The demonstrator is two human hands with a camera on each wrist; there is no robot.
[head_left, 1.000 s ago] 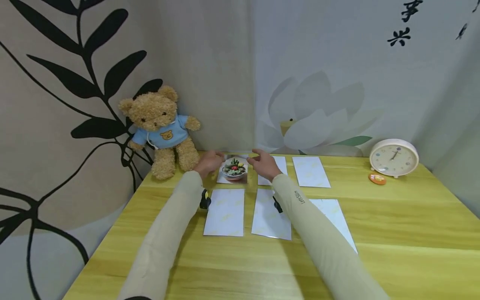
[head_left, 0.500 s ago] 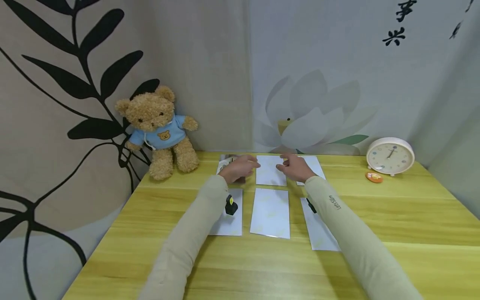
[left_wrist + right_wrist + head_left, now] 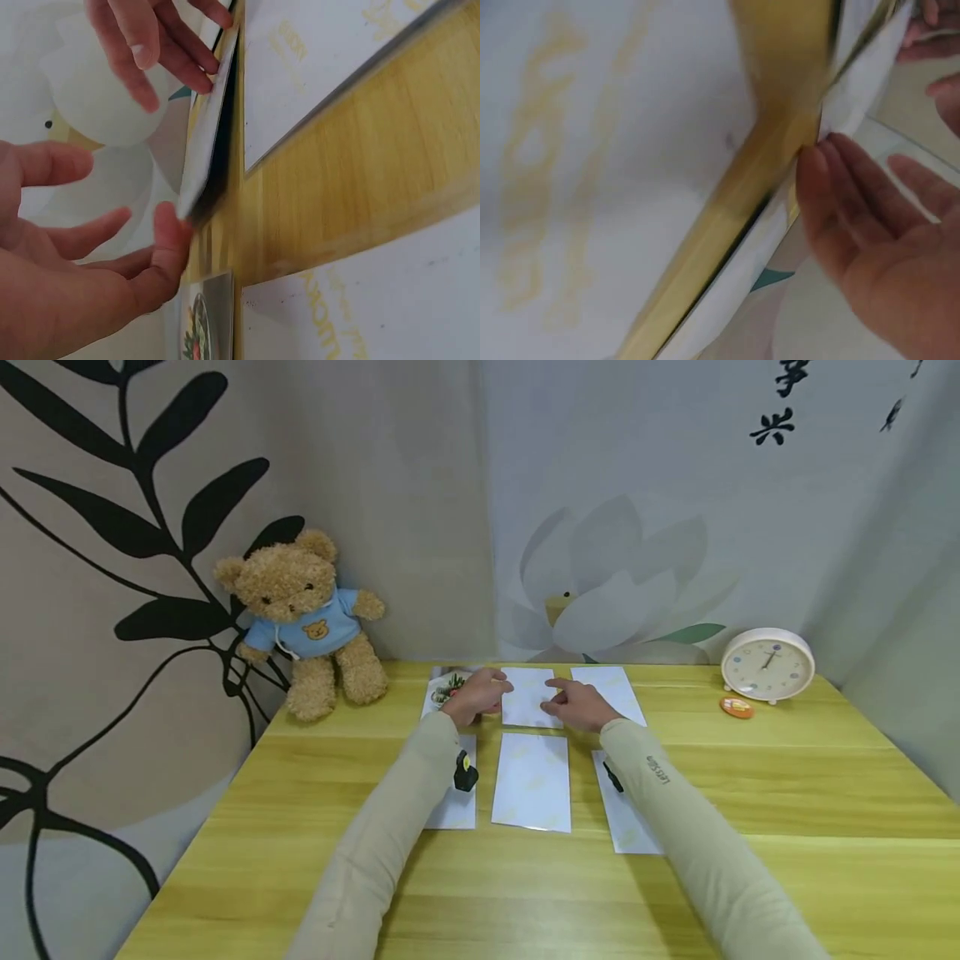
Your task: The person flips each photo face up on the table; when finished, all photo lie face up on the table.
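A white card (image 3: 527, 697), the middle one of the back row, is tilted with its near edge off the table. My left hand (image 3: 480, 695) pinches its left corner with thumb and finger, clearest in the left wrist view, where the card (image 3: 206, 142) shows a dark underside. From the other side my right hand (image 3: 576, 704) pinches its right corner; in the right wrist view thumb and fingertips of the right hand (image 3: 885, 225) meet at the card edge. A photo card (image 3: 448, 687) of a bowl of plants lies face up, partly behind the left hand.
Other white cards lie face down: one at the back right (image 3: 609, 692), and a front row with a middle card (image 3: 531, 782). A teddy bear (image 3: 307, 622) sits at the back left. At the back right stand a clock (image 3: 768, 666) and an orange oval object (image 3: 737, 707).
Both hands have moved right from beside the photo card to the middle back card. Its near edge is now lifted between them. The head view has shifted slightly.
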